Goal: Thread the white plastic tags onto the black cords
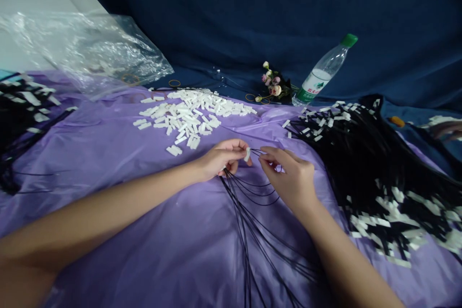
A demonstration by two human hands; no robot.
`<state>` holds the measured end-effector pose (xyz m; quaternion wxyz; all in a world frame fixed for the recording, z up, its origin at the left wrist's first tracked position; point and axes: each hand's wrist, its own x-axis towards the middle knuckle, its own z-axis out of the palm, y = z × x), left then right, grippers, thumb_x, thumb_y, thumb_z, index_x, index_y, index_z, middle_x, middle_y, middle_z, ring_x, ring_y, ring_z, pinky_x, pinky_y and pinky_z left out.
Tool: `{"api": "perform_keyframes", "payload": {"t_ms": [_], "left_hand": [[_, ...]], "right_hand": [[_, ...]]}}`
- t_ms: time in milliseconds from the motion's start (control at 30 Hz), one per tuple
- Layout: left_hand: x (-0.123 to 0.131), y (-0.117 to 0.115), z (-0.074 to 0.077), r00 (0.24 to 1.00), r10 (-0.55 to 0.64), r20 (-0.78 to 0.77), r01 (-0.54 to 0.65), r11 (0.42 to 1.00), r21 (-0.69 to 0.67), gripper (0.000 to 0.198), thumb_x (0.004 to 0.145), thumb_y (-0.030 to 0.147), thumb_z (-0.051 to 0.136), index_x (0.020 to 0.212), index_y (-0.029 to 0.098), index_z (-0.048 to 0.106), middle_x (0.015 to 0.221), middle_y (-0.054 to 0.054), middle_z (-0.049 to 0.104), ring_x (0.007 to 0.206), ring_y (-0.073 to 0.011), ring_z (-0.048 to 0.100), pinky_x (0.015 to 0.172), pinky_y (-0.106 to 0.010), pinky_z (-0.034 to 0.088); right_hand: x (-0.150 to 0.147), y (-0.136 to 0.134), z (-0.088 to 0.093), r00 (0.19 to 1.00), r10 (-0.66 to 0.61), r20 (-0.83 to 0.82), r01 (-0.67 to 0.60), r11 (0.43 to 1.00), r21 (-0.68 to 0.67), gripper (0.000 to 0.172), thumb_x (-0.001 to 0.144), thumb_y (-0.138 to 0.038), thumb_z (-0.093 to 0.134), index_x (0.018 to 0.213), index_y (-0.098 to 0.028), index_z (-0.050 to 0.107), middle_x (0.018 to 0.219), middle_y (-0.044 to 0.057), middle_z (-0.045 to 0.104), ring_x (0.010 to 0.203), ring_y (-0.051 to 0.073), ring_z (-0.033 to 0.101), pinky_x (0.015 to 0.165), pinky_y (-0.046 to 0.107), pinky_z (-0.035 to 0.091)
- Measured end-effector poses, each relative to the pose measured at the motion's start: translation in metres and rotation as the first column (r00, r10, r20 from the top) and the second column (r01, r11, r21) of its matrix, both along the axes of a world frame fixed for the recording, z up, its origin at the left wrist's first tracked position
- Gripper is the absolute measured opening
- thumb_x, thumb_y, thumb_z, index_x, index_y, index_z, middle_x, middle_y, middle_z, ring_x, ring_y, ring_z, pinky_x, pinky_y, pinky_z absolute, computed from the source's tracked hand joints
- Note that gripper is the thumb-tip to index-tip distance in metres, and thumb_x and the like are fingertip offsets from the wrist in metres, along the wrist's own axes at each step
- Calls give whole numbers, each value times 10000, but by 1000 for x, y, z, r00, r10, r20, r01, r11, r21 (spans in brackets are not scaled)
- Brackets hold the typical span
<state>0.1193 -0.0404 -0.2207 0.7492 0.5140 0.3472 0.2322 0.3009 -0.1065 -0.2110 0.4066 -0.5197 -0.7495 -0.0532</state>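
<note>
While the left hand [220, 159] pinches a white tag [247, 154] near the tag pile [187, 113], on its front side, the right hand [288, 178] pinches a black cord [257, 152], probably best gripped close to its end.

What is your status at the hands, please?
Left hand pinches white tag. Right hand pinches black cord at the tag. Tag pile beyond, tagged bundle rightward, both apart.
</note>
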Motion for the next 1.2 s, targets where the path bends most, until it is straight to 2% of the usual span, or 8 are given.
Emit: {"api": "perform_keyframes", "payload": {"t_ms": [200, 367, 500, 633, 933, 1200], "left_hand": [[0, 0, -1, 1000, 3, -1, -3, 1000, 3, 195, 807, 320, 592, 926, 184, 518, 820, -12, 638, 405, -36, 466, 310, -180, 186], [0, 0, 0, 1000, -3, -21, 4, 1000, 10, 206, 794, 321, 604, 923, 178, 530, 774, -14, 640, 405, -46, 461, 307, -175, 188], [0, 1, 0, 1000, -12, 9, 12, 1000, -4, 207, 785, 317, 619, 900, 168, 532, 752, -10, 635, 384, -40, 442, 303, -176, 196], [1, 2, 0, 999, -33, 18, 34, 999, -25, 193, 785, 301, 617, 893, 162, 537, 720, -2, 623, 383, -42, 442, 301, -177, 188], [-1, 3, 1, 996, -89, 20, 90, 995, -39, 154, 796, 277, 583, 884, 151, 568, 689, -7, 615, 362, -34, 407, 312, -197, 133], [0, 3, 1, 995, -95, 37, 96, 995, -25, 135, 802, 266, 580, 862, 145, 573, 660, 9, 598, 350, -32, 404, 311, -194, 162]], "right_hand": [[-1, 1, 0, 1000, -23, 20, 21, 996, 85, 137, 797, -96, 617, 909, -158, 668, 710, 25, 695, 584, 124, 641, 587, 213, 528], [1, 2, 0, 989, 6, 148, -33, 983, 183, 140, 832, -58, 566, 883, -178, 614, 676, 0, 646, 594, 115, 582, 615, 219, 491], [3, 0, 1, 957, 66, 283, -110, 984, 143, 149, 875, -57, 502, 928, -170, 583, 672, 11, 596, 660, 142, 555, 661, 246, 474], [3, -1, 4, 932, 134, 338, -189, 972, 137, 128, 887, -73, 510, 951, -172, 560, 736, 24, 607, 728, 152, 559, 714, 255, 471], [2, 1, 0, 937, 164, 309, -195, 978, 71, 142, 894, -81, 488, 950, -200, 541, 782, 23, 645, 737, 169, 566, 699, 280, 457], [0, 3, -2, 946, 183, 266, -199, 979, 33, 147, 905, -74, 449, 902, -197, 531, 770, 24, 622, 714, 161, 549, 702, 283, 451]]}}
